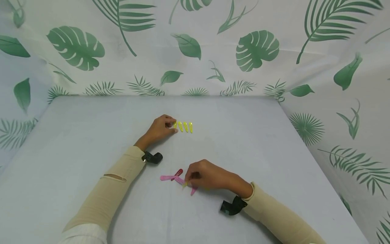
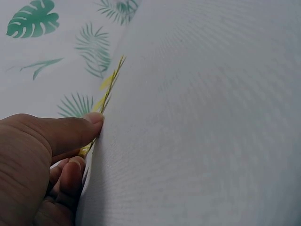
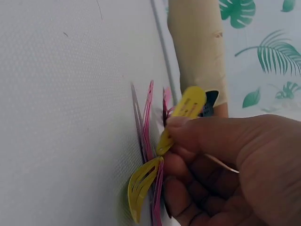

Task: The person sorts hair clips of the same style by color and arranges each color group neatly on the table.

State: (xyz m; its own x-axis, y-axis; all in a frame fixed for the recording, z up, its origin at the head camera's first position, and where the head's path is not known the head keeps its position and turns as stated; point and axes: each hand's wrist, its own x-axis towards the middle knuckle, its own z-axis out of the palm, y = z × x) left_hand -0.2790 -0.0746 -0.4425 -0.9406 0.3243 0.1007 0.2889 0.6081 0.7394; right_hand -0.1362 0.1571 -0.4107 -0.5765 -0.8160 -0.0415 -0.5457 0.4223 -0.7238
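Observation:
Several yellow snap hair clips (image 1: 185, 127) lie side by side in a row on the table. At the row's left end my left hand (image 1: 158, 128) pinches the leftmost yellow hair clip (image 1: 175, 125) between thumb and fingers. Nearer to me, my right hand (image 1: 210, 174) holds another yellow hair clip (image 3: 190, 101) between thumb and finger, seen best in the right wrist view. Just below it is one more yellow hair clip (image 3: 141, 188). Around and under the right hand lie pink hair clips (image 1: 167, 178) and a red hair clip (image 1: 178, 172), some crossing; the hand partly hides this pile.
A white cloth covers the table (image 1: 243, 135). Behind it and at the sides hangs a white curtain (image 1: 213, 44) with green leaves. Both forearms wear beige sleeves, and a black wrist camera (image 1: 233, 206) sits close to the tabletop near the pile.

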